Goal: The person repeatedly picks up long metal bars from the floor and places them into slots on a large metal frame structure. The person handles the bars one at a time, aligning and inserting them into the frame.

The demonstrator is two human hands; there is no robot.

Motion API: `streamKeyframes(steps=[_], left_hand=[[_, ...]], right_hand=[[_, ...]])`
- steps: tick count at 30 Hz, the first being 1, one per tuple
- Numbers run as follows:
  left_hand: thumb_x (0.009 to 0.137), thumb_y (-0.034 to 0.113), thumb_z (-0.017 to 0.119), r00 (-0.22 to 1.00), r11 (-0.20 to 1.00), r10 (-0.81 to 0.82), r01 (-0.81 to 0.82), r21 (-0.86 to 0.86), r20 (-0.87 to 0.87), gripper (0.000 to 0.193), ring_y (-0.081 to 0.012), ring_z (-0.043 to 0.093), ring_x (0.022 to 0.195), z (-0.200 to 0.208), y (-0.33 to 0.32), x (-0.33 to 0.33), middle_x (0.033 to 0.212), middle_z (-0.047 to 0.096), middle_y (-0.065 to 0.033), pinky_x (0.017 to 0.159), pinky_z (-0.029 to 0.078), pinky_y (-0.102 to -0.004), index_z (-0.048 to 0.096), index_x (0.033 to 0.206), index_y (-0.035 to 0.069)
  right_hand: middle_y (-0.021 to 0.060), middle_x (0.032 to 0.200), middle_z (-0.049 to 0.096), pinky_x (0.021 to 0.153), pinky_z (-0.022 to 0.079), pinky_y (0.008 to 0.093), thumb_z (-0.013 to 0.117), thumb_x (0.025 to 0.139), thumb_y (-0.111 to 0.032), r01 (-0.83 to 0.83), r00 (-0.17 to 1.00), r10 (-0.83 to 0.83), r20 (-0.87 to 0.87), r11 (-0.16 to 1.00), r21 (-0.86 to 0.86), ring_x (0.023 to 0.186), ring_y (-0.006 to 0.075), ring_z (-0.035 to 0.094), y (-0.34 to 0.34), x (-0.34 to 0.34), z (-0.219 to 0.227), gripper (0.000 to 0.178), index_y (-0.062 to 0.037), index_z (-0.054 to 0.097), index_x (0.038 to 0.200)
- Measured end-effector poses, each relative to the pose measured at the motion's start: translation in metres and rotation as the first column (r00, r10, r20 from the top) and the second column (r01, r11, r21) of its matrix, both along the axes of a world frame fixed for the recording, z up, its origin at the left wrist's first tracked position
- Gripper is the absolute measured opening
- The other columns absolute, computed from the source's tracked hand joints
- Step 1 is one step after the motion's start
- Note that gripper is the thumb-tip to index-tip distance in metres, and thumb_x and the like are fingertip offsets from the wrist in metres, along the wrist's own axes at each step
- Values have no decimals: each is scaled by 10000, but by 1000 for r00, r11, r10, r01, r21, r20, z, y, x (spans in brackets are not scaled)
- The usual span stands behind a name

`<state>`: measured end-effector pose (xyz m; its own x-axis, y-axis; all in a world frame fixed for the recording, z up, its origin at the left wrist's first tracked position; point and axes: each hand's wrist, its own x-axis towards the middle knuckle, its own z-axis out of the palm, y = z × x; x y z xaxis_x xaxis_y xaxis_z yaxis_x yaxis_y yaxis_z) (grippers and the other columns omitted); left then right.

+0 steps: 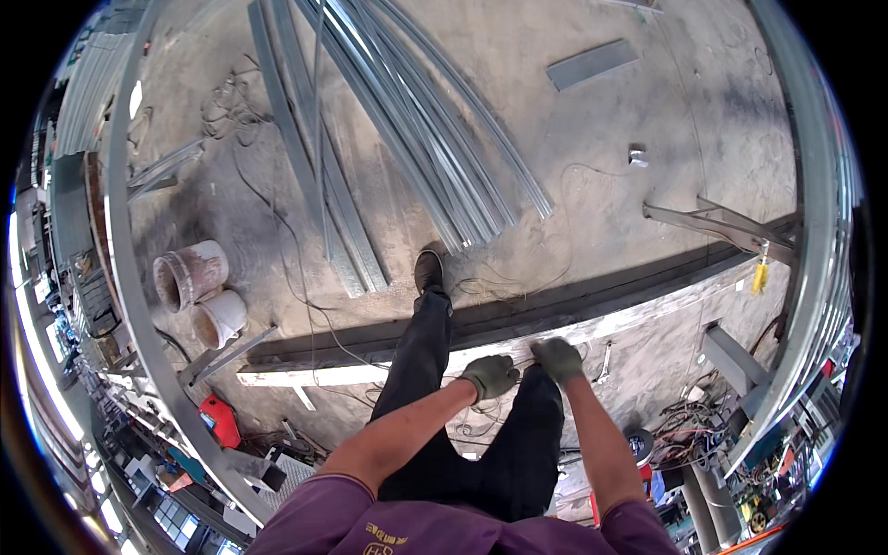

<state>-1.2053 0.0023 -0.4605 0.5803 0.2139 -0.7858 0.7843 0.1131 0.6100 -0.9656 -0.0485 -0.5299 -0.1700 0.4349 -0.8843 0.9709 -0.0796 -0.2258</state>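
Note:
My left hand (492, 376), in a grey-green glove, is curled closed in front of my legs. Close to its right, my right hand (558, 359) wears the same kind of glove and is also closed, above my right knee. Whatever the fingers may hold is hidden. Both hands are nearest a long beam with a worn whitish top (638, 319), which crosses below them. My left leg reaches over this beam, and its dark shoe (429, 271) stands on the concrete floor beyond.
Long metal channels (416, 120) lie ahead, near my shoe. Two stained buckets (191, 275) lie tipped at the left. A short metal plate (592, 64) lies far right. Thin cables (305, 296) trail over the floor. Steel rails (166, 333) flank both sides; a yellow-handled item (760, 277) hangs at right.

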Motion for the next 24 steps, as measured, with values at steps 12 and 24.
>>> streamKeyframes(steps=[12, 24], left_hand=[[1000, 372, 558, 927, 900, 363, -323, -292, 92, 397, -424, 686, 1054, -40, 54, 0, 1111, 719, -237, 921, 526, -526, 675, 1144, 21], [967, 286, 657, 847, 835, 521, -483, -262, 100, 371, -415, 684, 1056, -25, 91, -9, 1108, 702, -223, 920, 543, -501, 633, 1211, 6]], right_hand=[[215, 1263, 713, 1007, 534, 455, 653, 864, -689, 411, 911, -412, -27, 901, 139, 1202, 356, 678, 318, -198, -230, 752, -51, 709, 1258], [153, 1131, 759, 944, 541, 479, 561, 968, -387, 309, 944, -330, -12, 871, 381, 1088, 357, 711, 318, -166, -319, 343, -110, 720, 1093]])
